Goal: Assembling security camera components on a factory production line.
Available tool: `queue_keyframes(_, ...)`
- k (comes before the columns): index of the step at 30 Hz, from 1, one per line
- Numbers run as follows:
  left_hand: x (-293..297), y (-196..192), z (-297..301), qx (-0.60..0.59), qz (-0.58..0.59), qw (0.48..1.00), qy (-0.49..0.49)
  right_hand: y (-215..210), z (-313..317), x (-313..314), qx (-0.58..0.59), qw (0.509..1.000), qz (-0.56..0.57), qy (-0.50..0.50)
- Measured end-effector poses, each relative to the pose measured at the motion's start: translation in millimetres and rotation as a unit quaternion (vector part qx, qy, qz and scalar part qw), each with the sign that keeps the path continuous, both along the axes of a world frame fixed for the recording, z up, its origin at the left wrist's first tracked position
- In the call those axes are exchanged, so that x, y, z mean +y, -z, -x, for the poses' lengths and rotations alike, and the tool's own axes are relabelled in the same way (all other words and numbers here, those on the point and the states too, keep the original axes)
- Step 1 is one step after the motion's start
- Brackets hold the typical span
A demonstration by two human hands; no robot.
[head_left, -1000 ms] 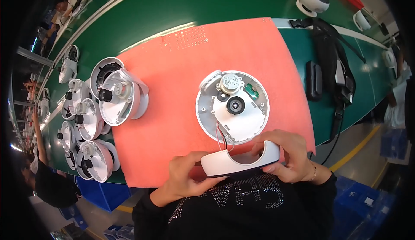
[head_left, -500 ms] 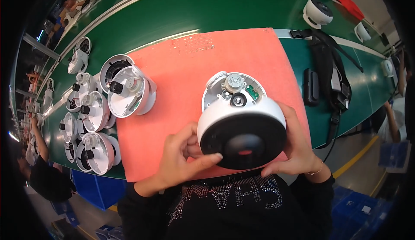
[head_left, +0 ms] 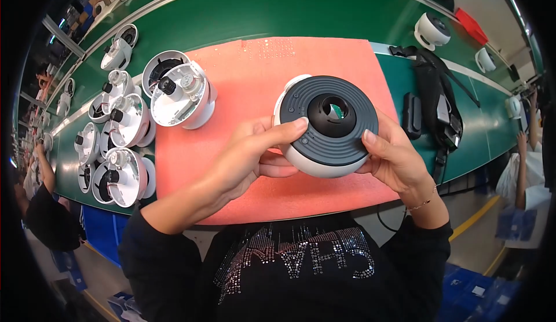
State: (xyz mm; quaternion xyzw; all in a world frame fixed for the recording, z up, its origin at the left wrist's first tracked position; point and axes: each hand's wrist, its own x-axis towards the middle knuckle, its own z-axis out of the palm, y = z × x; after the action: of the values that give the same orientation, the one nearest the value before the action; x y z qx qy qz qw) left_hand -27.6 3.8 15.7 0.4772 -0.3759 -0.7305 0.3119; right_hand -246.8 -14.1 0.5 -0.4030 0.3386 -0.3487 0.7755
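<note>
Now the white dome housing [head_left: 325,126] sits clasped between left hand [head_left: 250,155] and right hand [head_left: 395,157], each grip grasping its rim.

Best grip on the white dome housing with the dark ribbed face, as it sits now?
Take the dome housing by its white outer rim, from opposite sides, as the left hand and right hand do now. The round rim gives fingers a curved seat; the dark ribbed face with its central hole points up and stays clear.
</note>
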Motion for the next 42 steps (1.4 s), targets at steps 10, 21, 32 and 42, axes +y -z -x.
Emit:
queue_keyframes(10, 32.8, 39.3, -6.5, -0.055, 0.234, 0.971, 0.010, 17.0, 12.4, 21.3, 0.117, 0.967, 0.226, -0.034)
queue_keyframes(21, 35.4, 78.0, -13.1, -0.213, 0.494, 0.842, 0.041, 37.3, 9.6, 28.1, 0.171, 0.888, 0.426, -0.015)
queue_keyframes(32, 37.3, 63.0, -8.3, -0.228, 0.440, 0.868, 0.029, 33.5, 5.2, 24.5, 0.150, 0.912, 0.378, 0.054)
queue_keyframes(42, 26.2, 25.8, -8.2, -0.098, 0.251, 0.963, 0.023, 10.2, 18.8, 2.7, 0.141, 0.960, 0.229, -0.075)
